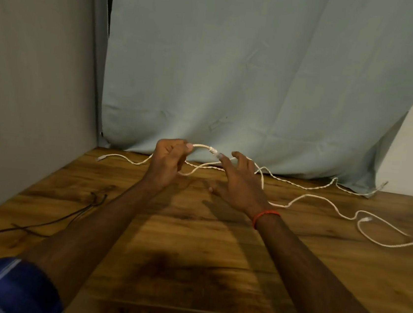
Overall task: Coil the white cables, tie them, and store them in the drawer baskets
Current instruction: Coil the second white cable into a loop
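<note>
From the head view, both forearms reach forward over a wooden surface toward its far edge, where a pale blue cloth hangs as a backdrop.

The left hand is raised above the surface, its fingers curled and its thumb and forefinger pinching a white cable near its end. From the pinch the short stretch of cable arches to the right and ends in a plug, which meets the forefinger tip of the right hand. The right hand is spread, fingers apart and palm down, not closed on anything; whether the fingertip presses the plug or only touches it I cannot tell. A red thread band circles the right wrist.

The rest of the cable lies loose and uncoiled on the surface. One run trails left along the far edge to a small end near the grey side wall. Other runs wander right in waves, passing behind the right hand, and one finishes in an open loop near the right edge.

At the left, well apart from the hands, thin black ties lie crossed on the surface.

Blue checked sleeves show at the bottom corners.
</note>
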Available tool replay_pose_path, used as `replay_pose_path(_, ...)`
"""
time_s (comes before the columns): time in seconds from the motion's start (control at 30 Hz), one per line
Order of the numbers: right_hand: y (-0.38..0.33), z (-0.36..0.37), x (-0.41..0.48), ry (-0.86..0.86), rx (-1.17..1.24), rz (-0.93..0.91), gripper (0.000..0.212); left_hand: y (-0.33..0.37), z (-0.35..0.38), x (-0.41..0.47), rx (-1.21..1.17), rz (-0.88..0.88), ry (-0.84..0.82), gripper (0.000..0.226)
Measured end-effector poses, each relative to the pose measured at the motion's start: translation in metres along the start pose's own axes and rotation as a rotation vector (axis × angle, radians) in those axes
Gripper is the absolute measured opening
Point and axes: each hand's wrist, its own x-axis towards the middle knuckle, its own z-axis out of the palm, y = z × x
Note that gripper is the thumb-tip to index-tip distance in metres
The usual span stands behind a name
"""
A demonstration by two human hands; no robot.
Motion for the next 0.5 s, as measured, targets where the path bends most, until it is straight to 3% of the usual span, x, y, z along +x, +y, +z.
replay_pose_path(0.17, -0.019, 0.003, 0.009, -0.088, -0.067, -0.083, 0.084, 0.021, 0.004, 0.004, -0.197, -0.122, -0.073, 0.044)
replay_pose_path(0.23, -0.028, 0.006, 0.012, -0.155, -0.07, -0.112, 0.071, 0.03, 0.007, 0.005, -0.225, -0.168, -0.075, 0.044)
replay_pose_path(0.37, -0.042, 0.008, 0.008, -0.27, 0.051, -0.192, 0.025, 0.044, 0.001, 0.008, -0.181, -0.293, -0.075, 0.042)
replay_pose_path(0.5, -0.039, 0.01, -0.007, -0.468, 0.26, -0.262, 0.026, 0.054, -0.011, 0.01, -0.257, -0.465, -0.177, 0.036)
